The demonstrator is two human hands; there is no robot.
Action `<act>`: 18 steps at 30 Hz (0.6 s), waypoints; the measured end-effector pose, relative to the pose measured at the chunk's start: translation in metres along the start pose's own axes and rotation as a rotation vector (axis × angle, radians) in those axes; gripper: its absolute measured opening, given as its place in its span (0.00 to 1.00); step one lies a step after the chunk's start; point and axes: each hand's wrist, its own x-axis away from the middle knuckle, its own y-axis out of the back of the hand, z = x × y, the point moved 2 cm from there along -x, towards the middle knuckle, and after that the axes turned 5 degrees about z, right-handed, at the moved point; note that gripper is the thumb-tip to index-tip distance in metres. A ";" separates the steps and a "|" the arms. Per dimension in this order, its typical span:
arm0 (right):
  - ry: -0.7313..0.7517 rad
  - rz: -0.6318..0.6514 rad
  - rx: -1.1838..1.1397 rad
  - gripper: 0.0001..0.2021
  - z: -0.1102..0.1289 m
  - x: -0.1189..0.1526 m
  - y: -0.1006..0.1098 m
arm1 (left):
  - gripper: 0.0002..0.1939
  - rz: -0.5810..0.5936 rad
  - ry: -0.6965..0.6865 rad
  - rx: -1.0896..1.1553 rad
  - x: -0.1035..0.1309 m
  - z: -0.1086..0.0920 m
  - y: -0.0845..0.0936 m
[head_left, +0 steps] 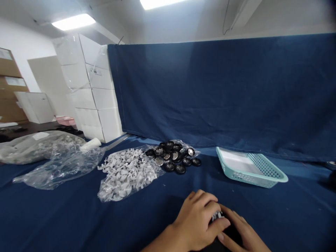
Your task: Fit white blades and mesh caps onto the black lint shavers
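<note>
My left hand [198, 218] is closed, its fingers curled over small grey plastic pieces [217, 215] at the front of the table. Close against it, my right hand [243, 231] curves around a black part [232, 235], with the thumb near the left thumb. Most of the black part is hidden by the hands, so its exact shape cannot be made out. Beyond the hands lies a pile of round black caps [180, 169] with shiny, silvery faces. Left of it, a heap of grey plastic clips [128, 171] rests on a clear plastic bag.
A turquoise basket [252, 177] with a white lining stands at the right. Far left lie a filled clear bag [49, 145] and crumpled plastic film [63, 171]. White boxes [97, 101] are stacked behind, beside a blue cloth screen [223, 91]. Blue cloth [136, 220] covers the table.
</note>
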 end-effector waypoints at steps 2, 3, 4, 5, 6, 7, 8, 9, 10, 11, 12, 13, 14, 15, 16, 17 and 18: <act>0.001 0.014 0.003 0.32 -0.006 -0.001 -0.004 | 0.12 0.023 0.008 -0.026 0.000 0.000 0.000; 0.005 0.016 0.006 0.32 -0.010 -0.002 -0.006 | 0.13 0.036 0.007 -0.040 0.000 0.000 0.001; 0.009 0.014 0.010 0.32 -0.014 -0.003 -0.008 | 0.14 0.048 0.002 -0.054 0.000 0.000 0.001; 0.014 0.013 0.015 0.32 -0.018 -0.004 -0.010 | 0.15 0.056 -0.006 -0.069 0.001 0.000 0.001; 0.024 0.013 0.020 0.32 -0.020 -0.004 -0.011 | 0.15 0.057 -0.012 -0.081 0.001 0.000 0.001; 0.040 0.016 0.023 0.33 -0.022 -0.005 -0.012 | 0.16 0.052 -0.016 -0.087 0.002 -0.001 0.001; 0.054 0.019 0.024 0.32 -0.021 -0.005 -0.012 | 0.18 0.043 -0.019 -0.087 0.002 -0.001 0.001; 0.060 0.018 0.023 0.32 -0.019 -0.005 -0.010 | 0.18 0.031 -0.020 -0.082 0.002 -0.001 0.001; 0.060 0.018 0.021 0.31 -0.016 -0.004 -0.008 | 0.18 0.015 -0.017 -0.075 0.002 -0.001 0.001; 0.052 0.010 0.020 0.30 -0.012 -0.003 -0.006 | 0.18 0.000 -0.010 -0.070 0.002 -0.001 0.000; 0.040 -0.002 0.018 0.29 -0.007 -0.002 -0.003 | 0.16 -0.013 0.000 -0.066 0.002 0.000 0.000; 0.032 -0.018 0.016 0.29 -0.002 -0.001 0.000 | 0.16 -0.022 0.012 -0.064 0.001 0.000 -0.001; 0.029 -0.036 0.013 0.28 0.002 0.000 0.003 | 0.15 -0.028 0.026 -0.062 0.001 0.001 -0.001; 0.032 -0.051 0.010 0.28 0.006 0.000 0.005 | 0.15 -0.032 0.038 -0.059 0.001 0.001 -0.002; 0.036 -0.064 0.007 0.28 0.008 0.001 0.006 | 0.15 -0.031 0.046 -0.055 0.000 0.001 -0.002; 0.036 -0.073 0.006 0.28 0.010 0.001 0.006 | 0.15 -0.031 0.048 -0.052 0.000 0.001 -0.002; 0.032 -0.079 0.007 0.27 0.010 0.000 0.007 | 0.15 -0.035 0.047 -0.049 0.000 0.001 -0.001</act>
